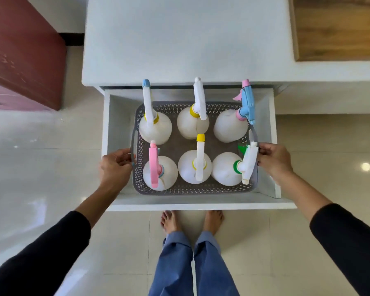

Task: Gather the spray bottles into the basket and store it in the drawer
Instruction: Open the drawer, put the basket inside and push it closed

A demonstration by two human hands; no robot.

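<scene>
We hold the grey basket [193,189] inside the open drawer [201,202]: left hand [113,166] and right hand [273,160] grip its side handles; six spray bottles [194,166] upright inside.

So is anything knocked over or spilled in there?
Nothing stands out. All six white plastic spray bottles stand upright in the grey perforated plastic basket, inside the open white drawer. The left hand and right hand grip its handles.

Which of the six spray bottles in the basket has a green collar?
The front right bottle, next to the right hand. It alone has a green collar and trigger; the other five have yellow or pink collars.
</scene>
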